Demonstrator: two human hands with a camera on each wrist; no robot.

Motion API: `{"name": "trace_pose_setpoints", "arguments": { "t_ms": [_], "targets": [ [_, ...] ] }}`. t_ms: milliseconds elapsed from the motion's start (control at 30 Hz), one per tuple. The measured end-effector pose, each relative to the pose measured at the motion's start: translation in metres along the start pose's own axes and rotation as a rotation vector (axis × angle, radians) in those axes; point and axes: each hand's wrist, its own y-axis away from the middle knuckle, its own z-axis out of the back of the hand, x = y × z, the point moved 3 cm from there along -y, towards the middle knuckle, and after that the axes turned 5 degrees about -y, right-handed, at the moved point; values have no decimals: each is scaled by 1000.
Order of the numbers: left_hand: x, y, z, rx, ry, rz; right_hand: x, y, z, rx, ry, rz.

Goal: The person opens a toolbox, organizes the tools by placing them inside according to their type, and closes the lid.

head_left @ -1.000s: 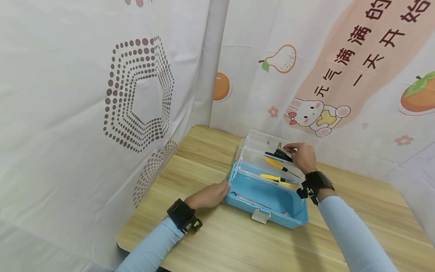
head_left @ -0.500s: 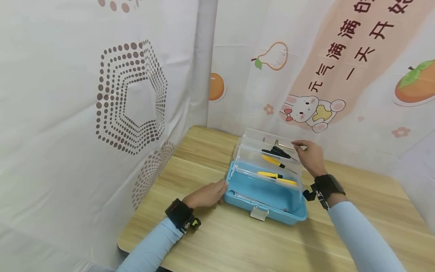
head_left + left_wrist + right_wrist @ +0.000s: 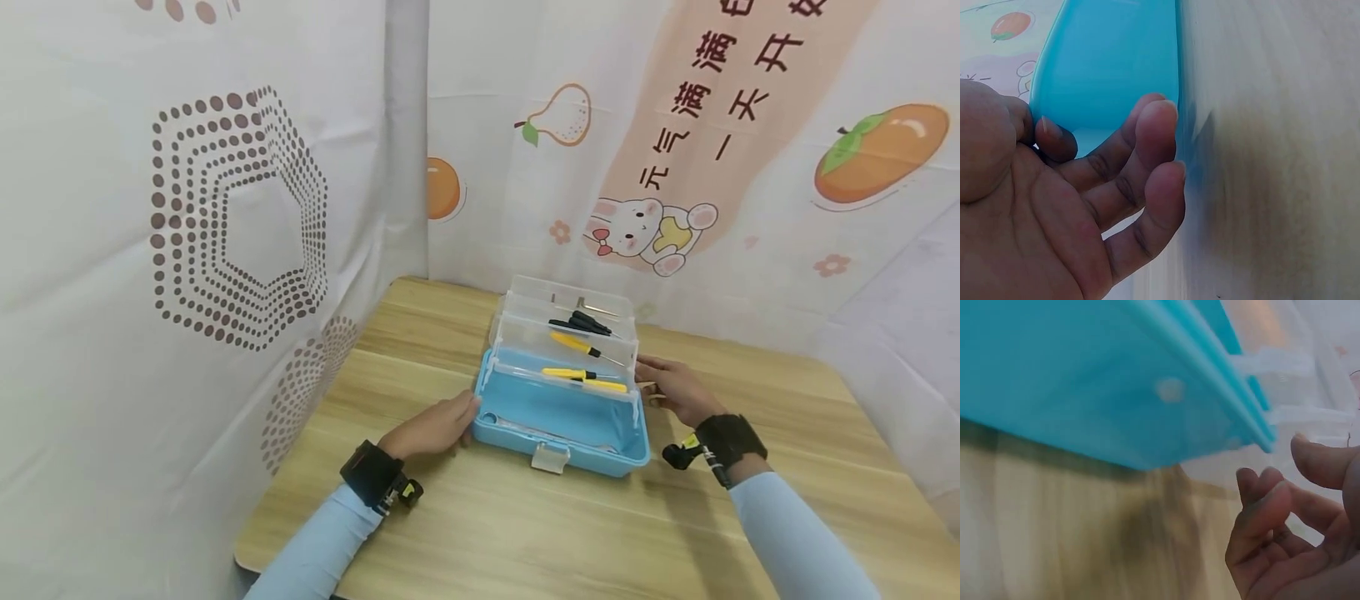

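Observation:
A light-blue toolbox (image 3: 592,461) stands with its clear tiered trays (image 3: 522,332) fanned up toward the back. My left hand (image 3: 435,427) holds the rim at the box's left end between thumb and index finger; the other fingers hang loosely curved in the left wrist view. Beside the right end of the trays is my right hand (image 3: 678,390), its thumb and fingers apart with nothing between them. An L-shaped metal rod (image 3: 598,310) lies in the top tray. Black-handled tools (image 3: 588,322) and yellow-handled screwdrivers (image 3: 572,342) lie in the tiers below.
A long wrench (image 3: 551,434) lies in the box's base along the front wall. The white latch (image 3: 551,458) hangs down in front. Wooden tabletop (image 3: 480,533) surrounds the box, with white printed curtains (image 3: 487,208) behind and to the left.
My right hand has let go of the L-shaped rod, leaving it in the top tray, and has come down to the box's right side. The left hand has stayed at the left end.

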Motion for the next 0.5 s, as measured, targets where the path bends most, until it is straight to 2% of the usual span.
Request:
{"name": "trace_pose_setpoints", "arguments": {
  "t_ms": [167, 300, 500],
  "targets": [
    [3, -1, -2, -9, 0, 1, -9, -7, -9, 47, -139, 13],
    [1, -4, -2, -4, 3, -11, -13, -10, -9, 87, -283, -5],
    [0, -3, -1, 8, -9, -17, -18, -14, -6, 103, -514, -53]
  ]
}}
